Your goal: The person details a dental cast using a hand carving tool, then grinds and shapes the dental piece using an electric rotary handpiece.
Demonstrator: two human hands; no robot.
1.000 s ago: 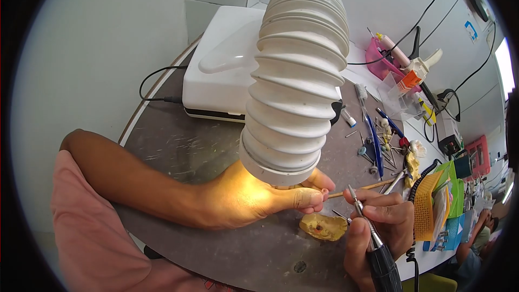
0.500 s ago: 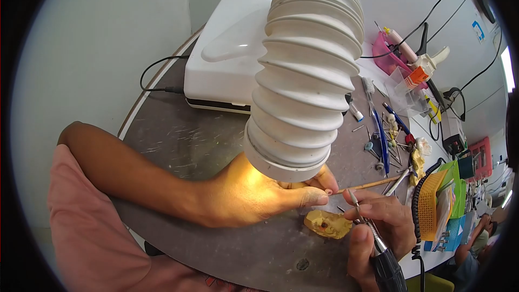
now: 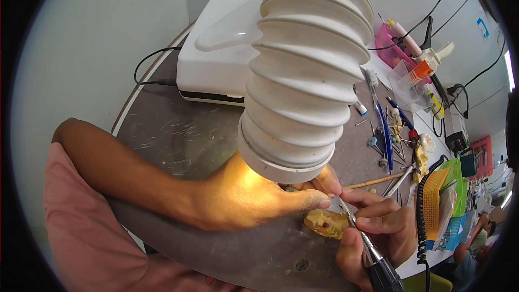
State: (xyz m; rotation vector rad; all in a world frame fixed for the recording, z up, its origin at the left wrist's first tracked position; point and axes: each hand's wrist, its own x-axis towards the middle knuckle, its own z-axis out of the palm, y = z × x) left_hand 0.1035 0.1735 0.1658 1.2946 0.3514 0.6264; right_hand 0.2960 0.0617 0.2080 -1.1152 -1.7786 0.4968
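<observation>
My left hand (image 3: 246,197) reaches in from the left under the hose mouth, lit by warm light. Its thumb and forefinger pinch a tiny pale piece like a dental crown, mostly hidden now. My right hand (image 3: 381,224) grips a rotary handpiece (image 3: 373,254) with a black body and metal neck, pen-fashion. The pale pointed bur (image 3: 344,204) at its tip meets the left fingertips; whether it touches the piece I cannot tell. Just below the fingertips, a yellow plaster dental model (image 3: 324,223) with a small red spot lies on the grey bench.
A ribbed white suction hose (image 3: 305,75) hangs over the left hand. Behind it stands a white machine (image 3: 216,48). To the right lie loose burs, a blue toothbrush (image 3: 385,130), a wooden stick (image 3: 378,180) and a yellow basket (image 3: 432,205). A coiled black cord (image 3: 421,211) runs beside the basket.
My right hand has moved left with the handpiece, bringing the bur to the left fingertips. The pale piece, visible before at the fingertips, is now mostly covered. The view has shifted slightly.
</observation>
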